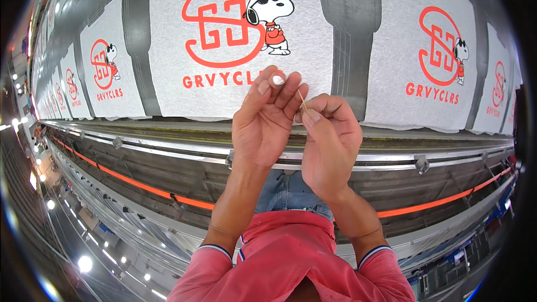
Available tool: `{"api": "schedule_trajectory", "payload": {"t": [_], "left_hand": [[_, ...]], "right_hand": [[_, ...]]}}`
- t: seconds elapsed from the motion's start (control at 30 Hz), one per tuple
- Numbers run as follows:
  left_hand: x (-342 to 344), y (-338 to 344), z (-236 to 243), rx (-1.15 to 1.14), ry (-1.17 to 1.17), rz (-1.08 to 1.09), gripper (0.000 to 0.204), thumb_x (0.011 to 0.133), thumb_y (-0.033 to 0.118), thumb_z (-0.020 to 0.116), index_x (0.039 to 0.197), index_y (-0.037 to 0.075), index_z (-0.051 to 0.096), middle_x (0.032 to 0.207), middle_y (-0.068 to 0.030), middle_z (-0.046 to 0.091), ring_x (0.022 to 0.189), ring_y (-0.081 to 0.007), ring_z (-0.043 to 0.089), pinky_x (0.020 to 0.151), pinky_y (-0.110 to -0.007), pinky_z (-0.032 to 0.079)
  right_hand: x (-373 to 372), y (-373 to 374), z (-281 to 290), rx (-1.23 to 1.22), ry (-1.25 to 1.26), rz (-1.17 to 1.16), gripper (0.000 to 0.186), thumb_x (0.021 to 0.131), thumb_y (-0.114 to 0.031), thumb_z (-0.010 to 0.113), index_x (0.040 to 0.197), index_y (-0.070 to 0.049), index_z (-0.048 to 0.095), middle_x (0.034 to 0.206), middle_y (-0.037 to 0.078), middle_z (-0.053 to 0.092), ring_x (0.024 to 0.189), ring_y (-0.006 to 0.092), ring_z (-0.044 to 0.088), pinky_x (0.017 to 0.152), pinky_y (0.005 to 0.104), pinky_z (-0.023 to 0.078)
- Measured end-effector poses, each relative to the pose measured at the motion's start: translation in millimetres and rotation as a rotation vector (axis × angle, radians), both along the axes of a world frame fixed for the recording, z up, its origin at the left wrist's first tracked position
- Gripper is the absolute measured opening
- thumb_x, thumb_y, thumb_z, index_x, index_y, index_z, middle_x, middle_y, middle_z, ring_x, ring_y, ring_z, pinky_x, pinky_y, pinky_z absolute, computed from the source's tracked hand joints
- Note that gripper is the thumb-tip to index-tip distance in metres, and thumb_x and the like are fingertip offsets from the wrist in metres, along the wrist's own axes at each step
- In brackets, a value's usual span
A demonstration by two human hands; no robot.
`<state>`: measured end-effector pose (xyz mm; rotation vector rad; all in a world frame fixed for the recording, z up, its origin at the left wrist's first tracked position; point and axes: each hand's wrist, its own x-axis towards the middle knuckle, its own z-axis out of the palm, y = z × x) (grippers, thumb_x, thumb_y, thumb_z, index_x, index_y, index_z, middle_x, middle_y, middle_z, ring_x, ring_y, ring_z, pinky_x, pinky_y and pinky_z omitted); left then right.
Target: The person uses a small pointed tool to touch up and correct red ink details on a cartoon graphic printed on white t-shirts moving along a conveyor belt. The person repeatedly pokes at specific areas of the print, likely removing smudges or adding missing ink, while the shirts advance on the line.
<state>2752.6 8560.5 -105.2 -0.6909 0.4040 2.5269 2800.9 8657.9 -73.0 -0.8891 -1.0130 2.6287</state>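
My left hand [262, 126] is palm up in front of the middle printed panel, its fingers loosely bent and apart. A small white dab [278, 80] sits on one of its fingertips; I cannot tell what substance it is. My right hand [334, 142] is closed, pinching a thin toothpick-like stick [302, 99] between thumb and forefinger. The stick's tip points up beside my left fingers. Behind both hands lies a light grey fabric panel [168, 39] with a red circular emblem and a cartoon dog [275, 36] in sunglasses and a red top.
More panels with the same print, such as the right one [391, 39], lie along the dark grey table [353, 39]. A metal rail [184, 156] borders its near edge. Below runs an orange bar [134, 182]. Bright lamps show at lower left.
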Motion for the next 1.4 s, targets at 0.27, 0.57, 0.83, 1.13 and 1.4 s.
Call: {"api": "schedule_trajectory", "payload": {"t": [0.27, 0.57, 0.83, 1.13, 1.4], "left_hand": [[-1.0, 32.3, 3.7, -0.122, 0.018, -0.043, 0.027, 0.093, 0.008, 0.051, 0.118, -0.001, 0.052, 0.103, -0.0097, 0.062, 0.108, -0.0264, 0.059, 0.096, -0.039, 0.048], [3.0, 51.6, 0.6, -0.112, 0.054, -0.071, 0.027, 0.092, 0.007, 0.051, 0.117, -0.002, 0.052, 0.101, -0.0103, 0.063, 0.106, -0.0262, 0.060, 0.093, -0.037, 0.049], [2.5, 48.9, -2.8, -0.052, 0.002, -0.082, 0.028, 0.092, 0.008, 0.052, 0.119, -0.001, 0.051, 0.102, -0.0088, 0.064, 0.106, -0.0247, 0.060, 0.096, -0.038, 0.047], [-18.1, -73.5, -27.5, 0.070, 0.108, 0.225, 0.031, 0.085, 0.001, 0.055, 0.115, 0.006, 0.058, 0.102, 0.0007, 0.068, 0.109, -0.0193, 0.060, 0.106, -0.042, 0.040], [7.0, -236.9, -49.2, -0.050, 0.353, 0.358, 0.028, 0.085, 0.001, 0.061, 0.111, 0.009, 0.058, 0.095, 0.0058, 0.070, 0.111, -0.0159, 0.056, 0.109, -0.046, 0.033]], "right_hand": [[-6.8, 30.7, 0.2, 0.010, -0.061, 0.037, 0.007, 0.087, 0.004, 0.054, 0.093, 0.004, 0.057, 0.089, 0.006, 0.060, 0.084, 0.0080, 0.053, 0.077, 0.0229, 0.043], [-4.5, 50.1, -0.1, -0.012, -0.084, 0.000, 0.006, 0.087, 0.004, 0.055, 0.093, 0.005, 0.057, 0.090, 0.006, 0.061, 0.083, 0.0074, 0.055, 0.078, 0.0223, 0.045], [-1.1, 46.0, -3.7, -0.006, -0.060, -0.026, 0.006, 0.087, 0.006, 0.054, 0.092, 0.005, 0.057, 0.090, 0.007, 0.061, 0.084, 0.0081, 0.055, 0.078, 0.0223, 0.045], [-11.5, 45.2, -55.6, 0.555, -0.052, 0.135, 0.009, 0.082, 0.007, 0.060, 0.089, 0.002, 0.060, 0.084, 0.003, 0.057, 0.075, 0.0090, 0.050, 0.068, 0.0229, 0.040], [-55.0, 37.8, -105.7, 1.421, 0.089, 0.266, 0.014, 0.070, 0.001, 0.067, 0.079, -0.009, 0.064, 0.072, 0.000, 0.058, 0.072, 0.0173, 0.052, 0.071, 0.0305, 0.035]]}}
